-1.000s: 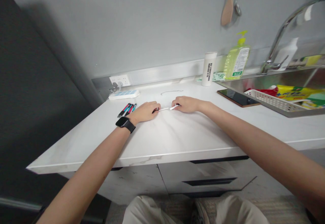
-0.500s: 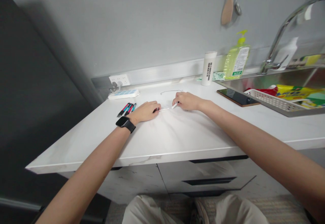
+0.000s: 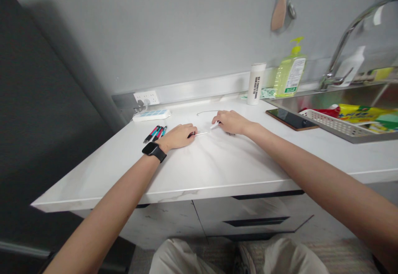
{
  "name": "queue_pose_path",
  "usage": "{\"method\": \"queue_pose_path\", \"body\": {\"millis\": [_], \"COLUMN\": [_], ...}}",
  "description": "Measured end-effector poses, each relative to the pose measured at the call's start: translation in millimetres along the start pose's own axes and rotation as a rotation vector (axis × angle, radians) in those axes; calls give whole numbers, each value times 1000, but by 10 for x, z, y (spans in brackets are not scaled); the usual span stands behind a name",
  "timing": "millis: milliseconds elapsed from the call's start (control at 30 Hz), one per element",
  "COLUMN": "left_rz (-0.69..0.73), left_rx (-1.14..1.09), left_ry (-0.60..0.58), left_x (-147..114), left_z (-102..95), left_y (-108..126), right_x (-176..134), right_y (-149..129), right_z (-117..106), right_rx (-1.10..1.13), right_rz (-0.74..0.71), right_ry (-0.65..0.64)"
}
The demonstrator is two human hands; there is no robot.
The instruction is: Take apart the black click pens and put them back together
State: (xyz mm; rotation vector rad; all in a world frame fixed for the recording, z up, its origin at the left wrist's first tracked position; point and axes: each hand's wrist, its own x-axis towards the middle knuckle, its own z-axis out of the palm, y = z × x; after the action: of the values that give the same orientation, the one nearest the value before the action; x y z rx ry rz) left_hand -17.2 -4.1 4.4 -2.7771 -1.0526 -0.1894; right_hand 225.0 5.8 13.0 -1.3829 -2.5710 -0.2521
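Observation:
My left hand [image 3: 180, 135], with a black watch [image 3: 154, 150] on its wrist, rests on the white countertop [image 3: 199, 166]. Its fingers are closed round the dark end of a thin white rod [image 3: 202, 133], which points right. My right hand [image 3: 232, 122] pinches a small white stick-like piece [image 3: 214, 125] just beyond the rod's tip; the two look apart. What kind of things these are, I cannot tell. Several slim pens or markers [image 3: 155, 133] in red, blue and black lie left of my left hand. A thin wire-like strand [image 3: 205, 112] curves behind my right hand.
A white power strip [image 3: 151, 115] sits near the wall. Towards the right stand a white cylinder [image 3: 256, 84] and a yellow-green soap bottle [image 3: 290, 73]. A phone [image 3: 291, 119] lies beside the sink [image 3: 354, 140], which holds a white perforated basket [image 3: 338, 124] and colourful packets.
My right hand has shifted slightly up and away with the white piece, which now tilts differently. The left hand and its rod have stayed in place.

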Motion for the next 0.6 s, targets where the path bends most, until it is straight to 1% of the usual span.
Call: {"method": "queue_pose_path", "body": {"millis": [100,200,300,433,600], "left_rz": [0,-2,-3,0,1], "left_rx": [0,-2,-3,-2,9], "left_ry": [4,3,2,3,0], "left_x": [1,-1,-4,-3,-1], "left_z": [1,-11,-19,-7,-5], "left_y": [-1,11,20,7,-2], "right_x": [-1,-3,-1,12,38], "right_y": [-5,-11,-23,-37,-22], "right_z": [-9,-16,-11,35,109], "right_rx": [38,103,197,299,277], "right_rz": [68,106,93,71,21], "right_ry": [-7,16,38,4,-44]}}
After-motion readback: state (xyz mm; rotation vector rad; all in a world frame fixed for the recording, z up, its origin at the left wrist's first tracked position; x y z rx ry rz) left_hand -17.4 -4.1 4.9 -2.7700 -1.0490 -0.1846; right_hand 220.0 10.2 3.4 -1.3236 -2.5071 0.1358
